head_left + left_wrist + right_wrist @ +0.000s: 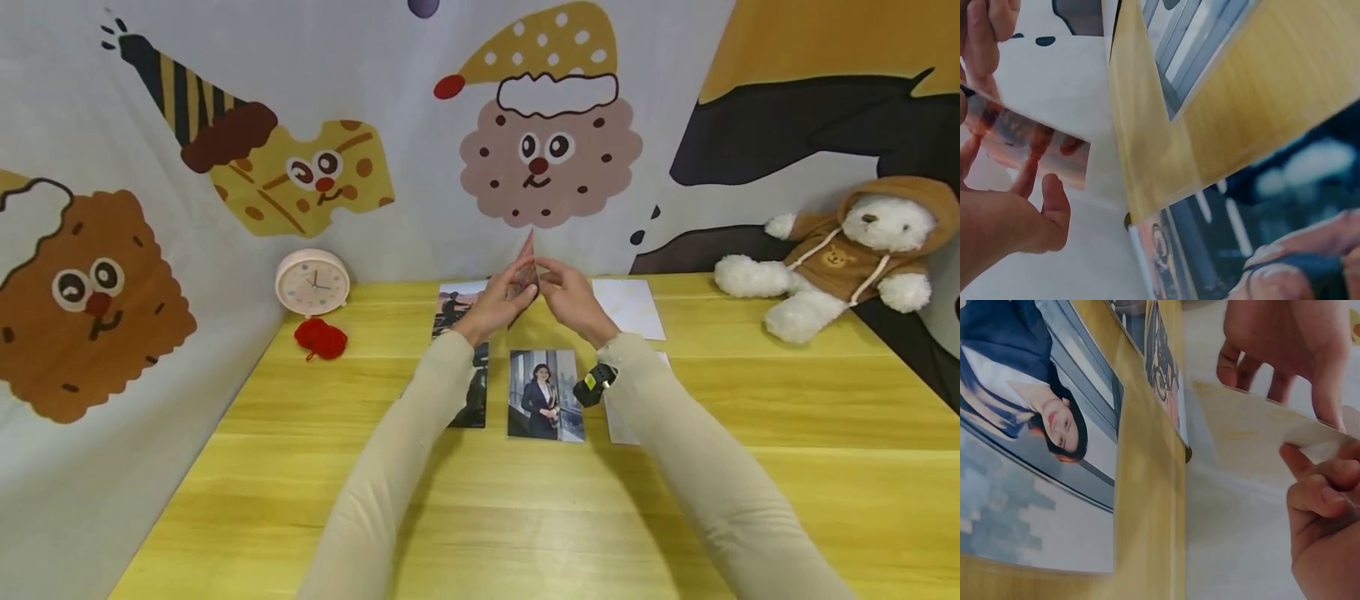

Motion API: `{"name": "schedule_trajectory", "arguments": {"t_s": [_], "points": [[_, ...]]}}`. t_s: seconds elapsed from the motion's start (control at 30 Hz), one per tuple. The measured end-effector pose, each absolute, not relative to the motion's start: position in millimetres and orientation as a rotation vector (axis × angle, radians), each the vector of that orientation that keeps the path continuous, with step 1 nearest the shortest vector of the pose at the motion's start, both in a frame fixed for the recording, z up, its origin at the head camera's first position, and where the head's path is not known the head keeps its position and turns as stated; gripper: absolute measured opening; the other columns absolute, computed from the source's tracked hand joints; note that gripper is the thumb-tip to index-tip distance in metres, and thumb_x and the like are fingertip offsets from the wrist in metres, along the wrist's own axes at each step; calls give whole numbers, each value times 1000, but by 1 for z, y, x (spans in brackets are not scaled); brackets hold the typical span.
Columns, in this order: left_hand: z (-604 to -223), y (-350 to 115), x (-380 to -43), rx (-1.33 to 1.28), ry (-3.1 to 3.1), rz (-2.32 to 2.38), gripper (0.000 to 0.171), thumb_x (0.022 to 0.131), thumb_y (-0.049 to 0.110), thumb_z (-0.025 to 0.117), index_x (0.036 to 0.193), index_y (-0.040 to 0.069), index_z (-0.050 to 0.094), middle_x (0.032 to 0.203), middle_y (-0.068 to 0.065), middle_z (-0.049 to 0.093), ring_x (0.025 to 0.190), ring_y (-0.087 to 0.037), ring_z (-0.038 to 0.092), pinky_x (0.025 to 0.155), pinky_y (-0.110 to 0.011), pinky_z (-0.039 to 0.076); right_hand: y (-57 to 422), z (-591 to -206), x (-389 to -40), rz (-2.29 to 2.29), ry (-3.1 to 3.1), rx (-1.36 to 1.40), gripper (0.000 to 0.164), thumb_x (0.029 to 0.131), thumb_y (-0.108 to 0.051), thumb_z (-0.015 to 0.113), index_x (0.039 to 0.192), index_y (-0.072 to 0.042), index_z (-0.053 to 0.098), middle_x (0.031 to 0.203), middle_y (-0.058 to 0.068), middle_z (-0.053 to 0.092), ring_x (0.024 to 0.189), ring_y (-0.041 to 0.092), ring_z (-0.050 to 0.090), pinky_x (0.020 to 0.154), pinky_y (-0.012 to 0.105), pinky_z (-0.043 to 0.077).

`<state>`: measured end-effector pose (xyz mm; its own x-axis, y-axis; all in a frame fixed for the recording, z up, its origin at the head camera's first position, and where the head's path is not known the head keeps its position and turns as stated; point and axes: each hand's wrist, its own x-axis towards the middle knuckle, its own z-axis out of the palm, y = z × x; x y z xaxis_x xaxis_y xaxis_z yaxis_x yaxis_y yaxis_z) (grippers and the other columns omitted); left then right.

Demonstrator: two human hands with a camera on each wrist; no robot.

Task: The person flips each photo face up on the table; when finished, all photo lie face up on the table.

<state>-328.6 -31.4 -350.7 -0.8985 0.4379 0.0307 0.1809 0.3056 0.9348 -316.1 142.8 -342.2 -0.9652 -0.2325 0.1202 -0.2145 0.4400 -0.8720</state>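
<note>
Over the surface (495,517), near its far edge, one photo (1241,437) stands roughly upright, left hand (497,306) and right hand (576,302) pinching it from opposite sides. Probably light, thin, glossy and bendy, easily smudged or creased, so best taken by its edges. Yellow marks on its pale back and the clock (312,282) face: unreadable; no brands legible.

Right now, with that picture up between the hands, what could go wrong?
The raised picture, touched by both the left hand and right hand, might bend if pressed unevenly. It could also slip and drop to the table. The black wrist device looks close to the suit picture, so it might nudge it.
</note>
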Motion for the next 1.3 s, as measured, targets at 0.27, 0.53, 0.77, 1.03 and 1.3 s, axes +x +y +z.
{"name": "schedule_trajectory", "arguments": {"t_s": [0.27, 0.53, 0.77, 1.03, 1.3], "points": [[-351, -28, -330, 565, 2608, 1411, 60, 104, 39, 52, 157, 43, 26, 158, -13, 26, 149, -35, 24, 121, -65, 15, 140, -343, -316, -1728, 2681, -420, 52, 108, -18, 38, 159, -18, 31, 109, 22, 69, 48, 6, 42, 50, 26, 39], [-356, -29, -327, 632, 2873, 1149, 65, 100, 41, 60, 158, 34, 31, 148, -12, 42, 132, -33, 41, 114, -55, 26, 145, -344, -316, -1615, 2653, -394, 59, 100, -10, 50, 157, -16, 36, 140, 21, 60, 82, 21, 63, 63, 25, 46], [-357, -37, -324, 600, 2902, 1116, 62, 97, 45, 63, 154, 34, 40, 157, -8, 37, 134, -35, 31, 108, -56, 33, 154, -348, -319, -1649, 2590, -352, 54, 101, -9, 52, 153, -20, 42, 131, 19, 66, 65, 0, 54, 57, 20, 45], [-358, -51, -327, 465, 2805, 1270, 61, 98, 39, 64, 153, 27, 41, 153, -14, 42, 141, -37, 38, 112, -60, 38, 164, -347, -317, -1835, 2477, -292, 52, 101, -7, 50, 150, -25, 46, 101, 4, 71, 40, 7, 28, 42, 25, 30], [-363, -59, -330, 397, 2656, 1623, 51, 98, 14, 65, 147, 19, 52, 98, -7, 66, 101, -24, 66, 83, -39, 54, 175, -353, -317, -1997, 2324, -270, 55, 101, -3, 48, 152, -22, 42, 73, -8, 59, 40, 8, 22, 42, 26, 25]]}}
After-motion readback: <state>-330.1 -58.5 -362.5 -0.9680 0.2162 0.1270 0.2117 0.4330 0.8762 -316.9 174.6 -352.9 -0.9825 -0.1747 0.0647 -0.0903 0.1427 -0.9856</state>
